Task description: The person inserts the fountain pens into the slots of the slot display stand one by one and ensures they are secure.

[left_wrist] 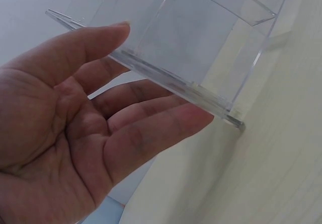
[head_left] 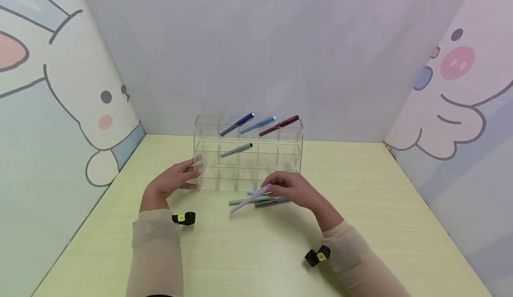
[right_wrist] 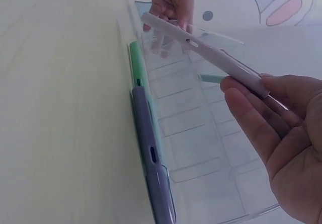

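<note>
A clear, tiered pen rack (head_left: 267, 159) stands on the table. My left hand (head_left: 173, 180) grips its left side panel, with the thumb on one face and the fingers behind the edge in the left wrist view. Between thumb and fingers, my right hand (head_left: 295, 191) pinches a lilac pen (right_wrist: 211, 53) near one end. The pen slants in front of the rack, over several pens lying at its base: a green pen (head_left: 239, 202), a purple pen (right_wrist: 146, 128) and a light blue one (head_left: 252, 192) partly hidden.
In the top tier lean a dark blue pen (head_left: 236, 125), a light blue pen (head_left: 258, 125) and a dark red pen (head_left: 279, 126). The middle tier holds a grey-green pen (head_left: 236, 150). A grey wall (head_left: 256, 56) rises behind the table (head_left: 224, 257).
</note>
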### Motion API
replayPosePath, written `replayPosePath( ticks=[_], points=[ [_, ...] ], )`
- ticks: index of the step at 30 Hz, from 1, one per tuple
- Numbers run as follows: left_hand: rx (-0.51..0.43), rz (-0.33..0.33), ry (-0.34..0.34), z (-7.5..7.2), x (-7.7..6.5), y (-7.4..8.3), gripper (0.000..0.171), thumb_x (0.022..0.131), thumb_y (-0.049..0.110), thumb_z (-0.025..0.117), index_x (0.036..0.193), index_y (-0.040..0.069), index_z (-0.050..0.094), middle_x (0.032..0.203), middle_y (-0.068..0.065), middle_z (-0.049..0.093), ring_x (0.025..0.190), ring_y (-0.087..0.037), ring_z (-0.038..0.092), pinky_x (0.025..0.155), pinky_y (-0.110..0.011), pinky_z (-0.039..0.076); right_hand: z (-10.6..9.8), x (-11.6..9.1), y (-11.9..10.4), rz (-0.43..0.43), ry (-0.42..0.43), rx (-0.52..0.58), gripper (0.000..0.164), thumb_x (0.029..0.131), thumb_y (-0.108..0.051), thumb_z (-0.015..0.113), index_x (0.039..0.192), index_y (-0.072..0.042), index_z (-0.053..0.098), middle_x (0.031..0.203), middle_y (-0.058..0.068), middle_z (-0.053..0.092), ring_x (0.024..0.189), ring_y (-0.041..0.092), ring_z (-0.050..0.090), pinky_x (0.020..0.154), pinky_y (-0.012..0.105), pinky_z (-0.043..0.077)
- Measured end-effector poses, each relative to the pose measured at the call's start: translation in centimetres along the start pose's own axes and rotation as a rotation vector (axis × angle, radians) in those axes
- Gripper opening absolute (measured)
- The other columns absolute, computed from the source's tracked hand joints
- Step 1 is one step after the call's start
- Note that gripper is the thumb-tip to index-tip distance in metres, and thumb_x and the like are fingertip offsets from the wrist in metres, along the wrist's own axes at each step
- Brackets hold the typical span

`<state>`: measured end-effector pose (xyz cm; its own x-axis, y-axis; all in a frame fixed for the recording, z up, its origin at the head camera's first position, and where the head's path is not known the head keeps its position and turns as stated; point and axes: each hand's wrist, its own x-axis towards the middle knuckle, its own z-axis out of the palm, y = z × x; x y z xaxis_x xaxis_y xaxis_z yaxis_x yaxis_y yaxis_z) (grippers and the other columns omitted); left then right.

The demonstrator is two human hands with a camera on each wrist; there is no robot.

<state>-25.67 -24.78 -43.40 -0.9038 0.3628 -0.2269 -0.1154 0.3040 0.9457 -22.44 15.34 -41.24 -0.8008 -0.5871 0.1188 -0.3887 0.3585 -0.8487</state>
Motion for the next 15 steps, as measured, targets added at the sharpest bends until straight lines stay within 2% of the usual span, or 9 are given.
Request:
replayPosePath(
  ticks=[2,6,12,15],
  points=[
    [0.003,-0.005,0.002,0.0,0.0,0.0,0.074,0.1,0.029,0.057,0.159,0.022,0.012,0.16,-0.018,0.024,0.142,-0.038,0.035,0.099,-0.041,0.053,-0.5,-0.1,0.0,0.002,0.026,0.067,0.017,0.096,-0.029,0.065,0.111,-0.021,0.07,0.1,0.001,0.071,0.088,0.026,0.069,0.077,0.047,0.059],
    [0.006,-0.006,0.006,0.0,0.0,-0.1,0.074,0.101,0.029,0.057,0.159,0.022,0.012,0.16,-0.018,0.025,0.142,-0.037,0.035,0.099,-0.042,0.052,-1.7,-0.6,-0.2,-0.001,0.085,0.178,0.022,0.096,-0.023,0.065,0.115,-0.011,0.067,0.106,0.011,0.071,0.098,0.033,0.071,0.085,0.044,0.059],
    [-0.004,0.01,-0.01,0.0,0.1,-0.2,0.072,0.101,0.027,0.056,0.159,0.022,0.014,0.159,-0.018,0.027,0.142,-0.038,0.034,0.099,-0.042,0.053,-4.0,-1.3,-0.4,-0.044,0.251,0.246,0.025,0.096,-0.02,0.064,0.116,-0.004,0.066,0.112,0.015,0.069,0.101,0.033,0.069,0.086,0.037,0.059],
    [-0.007,0.016,-0.012,-0.1,0.1,-0.2,0.071,0.101,0.027,0.057,0.159,0.023,0.016,0.158,-0.019,0.029,0.142,-0.039,0.035,0.098,-0.041,0.053,-5.1,-1.6,-0.4,-0.07,0.339,0.263,0.028,0.097,-0.02,0.063,0.117,-0.001,0.065,0.112,0.015,0.069,0.1,0.027,0.071,0.086,0.035,0.059]
  ],
)
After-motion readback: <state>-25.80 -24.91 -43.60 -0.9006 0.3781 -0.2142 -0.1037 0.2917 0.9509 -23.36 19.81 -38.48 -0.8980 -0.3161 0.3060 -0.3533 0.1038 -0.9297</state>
